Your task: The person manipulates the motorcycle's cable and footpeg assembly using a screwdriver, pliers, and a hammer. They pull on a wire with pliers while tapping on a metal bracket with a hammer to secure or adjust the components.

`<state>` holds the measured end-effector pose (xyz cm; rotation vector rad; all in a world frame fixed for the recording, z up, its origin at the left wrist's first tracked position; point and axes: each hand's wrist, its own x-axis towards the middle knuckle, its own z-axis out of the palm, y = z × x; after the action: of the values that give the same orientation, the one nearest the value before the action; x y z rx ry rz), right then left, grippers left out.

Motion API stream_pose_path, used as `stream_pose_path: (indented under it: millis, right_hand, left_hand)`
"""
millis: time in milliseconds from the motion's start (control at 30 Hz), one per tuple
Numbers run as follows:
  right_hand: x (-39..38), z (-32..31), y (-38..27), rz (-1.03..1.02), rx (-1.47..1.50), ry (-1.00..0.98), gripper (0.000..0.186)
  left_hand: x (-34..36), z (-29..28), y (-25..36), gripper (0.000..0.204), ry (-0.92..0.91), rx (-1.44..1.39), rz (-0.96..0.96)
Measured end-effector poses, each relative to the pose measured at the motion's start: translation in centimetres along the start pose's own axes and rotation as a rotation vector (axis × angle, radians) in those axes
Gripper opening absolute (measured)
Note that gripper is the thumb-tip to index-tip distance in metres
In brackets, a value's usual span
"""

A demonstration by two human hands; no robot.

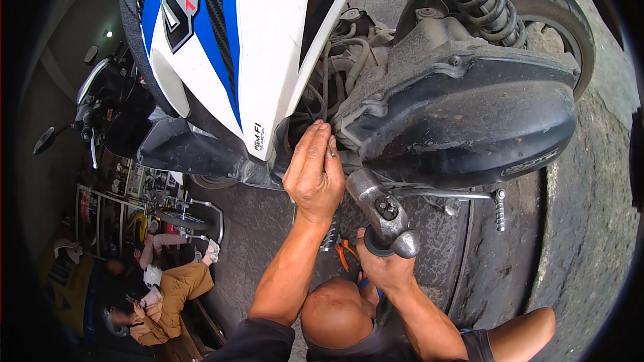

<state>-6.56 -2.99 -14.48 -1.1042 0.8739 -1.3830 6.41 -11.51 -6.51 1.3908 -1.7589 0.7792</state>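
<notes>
My left hand (312,177) reaches up to the gap between the scooter's white and blue body panel (265,47) and its dusty black engine-side cover (463,114). Its fingers are closed around a thin metal rod (333,152), whose end shows beside the index finger; the other end is hidden in the gap. My right hand (386,265) grips a ball-peen hammer (381,211) close below its head. The hammer's flat face is up near the cover's lower edge, just right of my left hand, and its rounded end points down to the right.
Orange-handled pliers (346,253) lie on the floor between my forearms. A kick-start lever (500,209) sticks out below the cover. My bare knee (337,315) rises between my arms. At left are seated people (171,295) and another parked scooter (100,107).
</notes>
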Motion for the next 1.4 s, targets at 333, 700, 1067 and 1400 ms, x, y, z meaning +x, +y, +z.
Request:
stream_pose_path:
  millis: [333, 700, 1067, 1400]
  right_hand:
    - [0.8, 0.1, 0.2, -0.069, -0.026, -0.002, 0.022]
    - [1.5, -0.1, 0.8, -0.306, -0.105, 0.048, 0.022]
    - [-2.0, 0.2, -0.2, -0.341, -0.298, 0.157, 0.016]
    - [-2.2, 0.3, -1.0, -0.061, -0.007, 0.111, 0.019]
  left_hand:
    - [0.0, -0.1, 0.2, 0.025, -0.011, 0.003, -0.009]
    - [0.1, 0.0, 0.3, 0.026, -0.029, 0.017, -0.016]
    - [-0.1, -0.5, 0.2, 0.023, -0.021, 0.009, 0.039]
    - [-0.1, 0.0, 0.1, 0.027, -0.028, -0.007, 0.029]
